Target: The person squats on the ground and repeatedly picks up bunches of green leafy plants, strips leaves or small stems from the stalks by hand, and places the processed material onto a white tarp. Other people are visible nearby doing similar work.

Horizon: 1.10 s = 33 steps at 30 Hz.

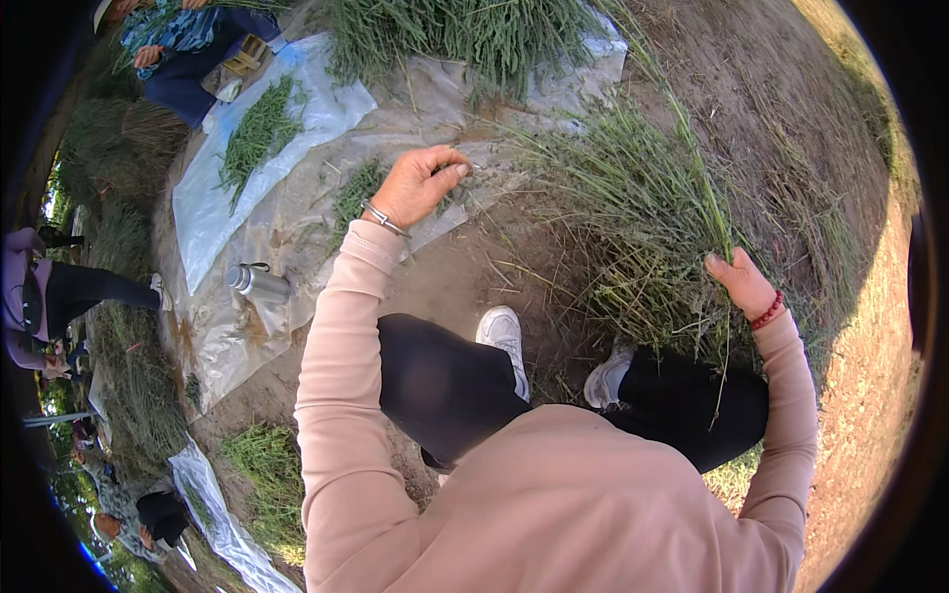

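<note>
My right hand (741,280), with a red bead bracelet at the wrist, is closed around the stems of long green leafy stalks (697,170). Their tips reach up towards the top of the view. Beneath and left of them a large heap of cut stalks (637,222) lies on the soil beside my shoes. My left hand (426,181), wearing a silver bangle, is raised over the plastic sheet. Its thumb and forefinger nearly meet, and a small dark bit seems to show between them; what it is cannot be told. Below that hand lies a small pile of green sprigs (359,194).
A steel flask (258,283) lies on the clear plastic sheet (222,356). Green sprigs (259,133) rest on a bluish sheet (196,200). A big pile of stalks (474,33) is at the top. A co-worker (185,59) sits at upper left; other people are at the left edge.
</note>
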Motion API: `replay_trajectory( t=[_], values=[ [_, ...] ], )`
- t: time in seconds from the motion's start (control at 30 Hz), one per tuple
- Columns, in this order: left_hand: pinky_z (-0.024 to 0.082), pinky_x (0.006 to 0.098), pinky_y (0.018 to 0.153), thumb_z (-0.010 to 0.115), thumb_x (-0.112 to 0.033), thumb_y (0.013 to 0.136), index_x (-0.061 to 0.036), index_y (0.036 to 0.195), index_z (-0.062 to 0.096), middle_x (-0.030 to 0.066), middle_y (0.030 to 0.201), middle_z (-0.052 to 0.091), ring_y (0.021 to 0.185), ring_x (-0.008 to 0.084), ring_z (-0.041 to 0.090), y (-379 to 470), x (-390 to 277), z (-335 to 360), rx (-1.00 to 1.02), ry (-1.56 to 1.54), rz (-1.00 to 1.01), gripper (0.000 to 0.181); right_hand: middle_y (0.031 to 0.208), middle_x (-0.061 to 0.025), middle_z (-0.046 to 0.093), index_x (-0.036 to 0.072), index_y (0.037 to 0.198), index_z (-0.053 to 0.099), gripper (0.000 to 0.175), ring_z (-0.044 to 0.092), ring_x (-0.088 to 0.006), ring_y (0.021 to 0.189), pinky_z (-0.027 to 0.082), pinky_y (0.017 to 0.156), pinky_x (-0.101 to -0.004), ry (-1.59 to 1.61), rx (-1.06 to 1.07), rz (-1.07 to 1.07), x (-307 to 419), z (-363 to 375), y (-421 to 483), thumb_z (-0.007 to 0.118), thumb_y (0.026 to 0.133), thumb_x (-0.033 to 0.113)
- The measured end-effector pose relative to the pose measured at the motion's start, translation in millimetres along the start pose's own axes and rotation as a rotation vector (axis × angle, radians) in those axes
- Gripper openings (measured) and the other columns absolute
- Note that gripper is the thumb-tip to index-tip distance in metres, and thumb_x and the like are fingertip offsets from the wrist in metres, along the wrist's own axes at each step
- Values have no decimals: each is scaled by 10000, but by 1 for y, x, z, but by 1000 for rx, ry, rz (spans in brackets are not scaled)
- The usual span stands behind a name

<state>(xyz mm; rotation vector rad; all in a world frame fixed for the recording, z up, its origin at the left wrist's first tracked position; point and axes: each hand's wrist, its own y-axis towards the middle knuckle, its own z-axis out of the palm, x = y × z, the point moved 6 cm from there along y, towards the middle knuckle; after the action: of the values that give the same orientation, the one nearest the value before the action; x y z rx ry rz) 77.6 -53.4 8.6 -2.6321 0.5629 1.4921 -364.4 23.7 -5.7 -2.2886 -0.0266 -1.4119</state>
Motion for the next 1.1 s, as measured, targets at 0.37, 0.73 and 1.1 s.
replay_trajectory(
  t=[0.37, 0.73, 1.1],
  values=[
    [473, 495, 751, 512, -112, 837, -16, 954, 550, 224, 913, 634, 847, 420, 599, 6, 11, 8, -185, 705, -69, 156, 823, 42, 493, 32, 948, 556, 274, 402, -52, 759, 375, 658, -236, 39, 29, 4, -12, 10, -1, 588, 948, 304],
    [439, 288, 548, 546, -151, 889, -37, 951, 619, 31, 704, 596, 625, 132, 556, -39, 118, -87, -683, -259, -725, 149, 796, 48, 480, 38, 939, 546, 278, 395, -45, 725, 373, 633, -236, 77, 8, -6, 1, 23, -1, 590, 949, 312],
    [415, 232, 531, 552, -166, 934, -29, 1003, 606, 58, 852, 628, 649, 98, 525, 2, 26, 5, -26, -595, -466, 162, 721, 80, 458, 82, 914, 574, 276, 392, -20, 618, 356, 519, -207, 132, -36, -15, 0, 8, 10, 585, 947, 355]
  ],
)
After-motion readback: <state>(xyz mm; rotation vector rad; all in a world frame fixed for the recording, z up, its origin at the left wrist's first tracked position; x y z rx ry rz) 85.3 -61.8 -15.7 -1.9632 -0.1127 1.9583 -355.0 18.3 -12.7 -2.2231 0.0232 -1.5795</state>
